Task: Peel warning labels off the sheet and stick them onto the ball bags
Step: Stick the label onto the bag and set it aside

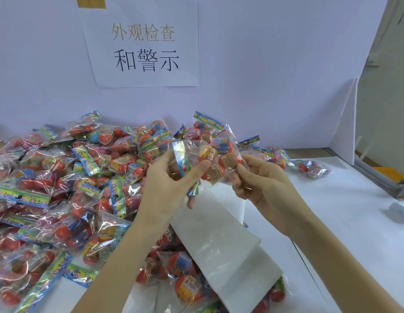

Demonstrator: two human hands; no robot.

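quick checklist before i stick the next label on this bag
1. Bag in hand: ok. The left hand and the right hand both grip one ball bag above the table.
2. Label peeled and ready: cannot tell. No loose label shows on either hand's fingers.
3. Label sheet within reach: ok. White sheets lie just below the hands; whether labels remain on them cannot be told.
4. Bare film on the held bag to stick on: cannot tell. Printed stickers already cover part of it.
5. Supply of bags: ok. A big pile of ball bags lies on the left.
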